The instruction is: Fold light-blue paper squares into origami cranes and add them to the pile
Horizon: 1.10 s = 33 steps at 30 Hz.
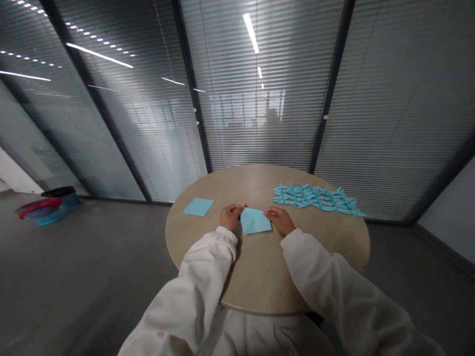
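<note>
A light blue sheet of origami paper [256, 221] with crease lines is held between my two hands, over the middle of the round table. My left hand [231, 216] pinches its upper left corner between thumb and fingers. On the other side, my right hand [281, 220] grips the upper right edge, fingers closed. Farther left lies a flat blue stack or sheet of square paper [199, 206], apart from both hands. Rows of folded blue paper cranes [315, 197] stand close together at the right back of the table.
The round wooden table [267, 291] has its near edge at my lap. Glass partitions with blinds [260, 148] rise just behind it. On the floor at far left sit baskets or bins, one red and blue [42, 211], one with a black liner [61, 192].
</note>
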{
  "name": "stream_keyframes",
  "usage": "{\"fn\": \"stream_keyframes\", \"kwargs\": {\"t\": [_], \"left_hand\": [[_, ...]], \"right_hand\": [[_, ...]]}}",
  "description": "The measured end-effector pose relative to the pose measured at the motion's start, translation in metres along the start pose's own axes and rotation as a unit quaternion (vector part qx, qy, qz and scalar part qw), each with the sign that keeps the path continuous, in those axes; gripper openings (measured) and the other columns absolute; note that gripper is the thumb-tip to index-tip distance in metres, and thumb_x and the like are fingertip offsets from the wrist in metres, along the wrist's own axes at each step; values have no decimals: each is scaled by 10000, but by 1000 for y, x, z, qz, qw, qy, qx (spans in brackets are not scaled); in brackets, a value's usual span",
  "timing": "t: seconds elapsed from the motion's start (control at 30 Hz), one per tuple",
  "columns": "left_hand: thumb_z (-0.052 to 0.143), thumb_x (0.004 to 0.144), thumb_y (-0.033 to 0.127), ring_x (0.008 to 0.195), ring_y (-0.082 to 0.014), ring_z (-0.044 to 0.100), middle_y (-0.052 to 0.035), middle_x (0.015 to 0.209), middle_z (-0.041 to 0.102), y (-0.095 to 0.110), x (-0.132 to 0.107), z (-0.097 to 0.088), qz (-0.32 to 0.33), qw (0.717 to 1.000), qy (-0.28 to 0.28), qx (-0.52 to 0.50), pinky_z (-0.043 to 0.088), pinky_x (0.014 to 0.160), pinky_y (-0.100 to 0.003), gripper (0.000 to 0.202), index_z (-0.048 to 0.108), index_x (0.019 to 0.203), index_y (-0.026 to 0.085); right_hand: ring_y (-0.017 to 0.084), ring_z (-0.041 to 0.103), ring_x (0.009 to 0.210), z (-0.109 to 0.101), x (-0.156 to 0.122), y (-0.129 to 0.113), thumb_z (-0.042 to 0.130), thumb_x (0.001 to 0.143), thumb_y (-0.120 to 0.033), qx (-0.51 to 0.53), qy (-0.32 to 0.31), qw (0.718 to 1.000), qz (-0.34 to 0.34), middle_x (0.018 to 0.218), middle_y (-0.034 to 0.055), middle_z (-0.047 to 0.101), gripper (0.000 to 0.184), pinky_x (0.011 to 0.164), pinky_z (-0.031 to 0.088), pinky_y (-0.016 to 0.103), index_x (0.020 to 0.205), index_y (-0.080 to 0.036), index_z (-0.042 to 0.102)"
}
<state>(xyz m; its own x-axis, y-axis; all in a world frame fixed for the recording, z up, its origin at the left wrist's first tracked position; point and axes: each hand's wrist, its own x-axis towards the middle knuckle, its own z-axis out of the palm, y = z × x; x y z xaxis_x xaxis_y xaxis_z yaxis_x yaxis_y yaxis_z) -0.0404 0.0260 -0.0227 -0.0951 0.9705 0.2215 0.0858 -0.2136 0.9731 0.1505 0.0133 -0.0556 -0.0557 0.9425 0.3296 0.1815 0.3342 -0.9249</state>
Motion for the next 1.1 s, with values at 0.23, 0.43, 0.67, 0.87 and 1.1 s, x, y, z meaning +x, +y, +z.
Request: {"fn": "stream_keyframes", "kwargs": {"t": [0.23,0.43,0.67,0.87,1.1], "left_hand": [[787,454,492,474,-115,532,-15,528,592,-1,-6,7,-81,989,-121,-28,451,514,-248,433,662,630,117],[769,475,532,480,-89,463,-3,540,571,-6,-9,9,-43,978,-198,44,354,477,-212,478,689,675,106],[654,560,651,430,-51,280,53,443,349,-2,-14,8,-37,949,-304,72,193,434,-209,547,546,498,119],[664,573,628,433,-50,284,53,454,347,-3,-14,9,-32,948,-309,65,189,430,-206,528,527,508,122],[694,525,613,421,-64,368,45,445,423,-16,0,7,-62,986,-151,-14,251,426,-198,509,528,533,133]], "right_hand": [[193,597,792,-8,4,5,508,771,-442,-60,120,991,-12,790,37,664,272,711,459,296,789,-194,617],[192,594,785,-6,2,-2,537,767,-417,-72,65,995,-36,809,45,664,257,719,445,294,791,-184,642],[171,589,725,0,-4,-13,593,737,-427,-46,4,998,-34,765,38,672,276,652,437,264,784,-169,677],[173,593,682,-1,-5,-13,600,749,-422,-63,22,997,-37,725,42,674,276,626,444,269,772,-161,688],[198,554,1021,-2,-8,-22,503,842,-375,-39,17,993,-111,1174,82,567,441,814,485,321,1267,-258,504]]}}
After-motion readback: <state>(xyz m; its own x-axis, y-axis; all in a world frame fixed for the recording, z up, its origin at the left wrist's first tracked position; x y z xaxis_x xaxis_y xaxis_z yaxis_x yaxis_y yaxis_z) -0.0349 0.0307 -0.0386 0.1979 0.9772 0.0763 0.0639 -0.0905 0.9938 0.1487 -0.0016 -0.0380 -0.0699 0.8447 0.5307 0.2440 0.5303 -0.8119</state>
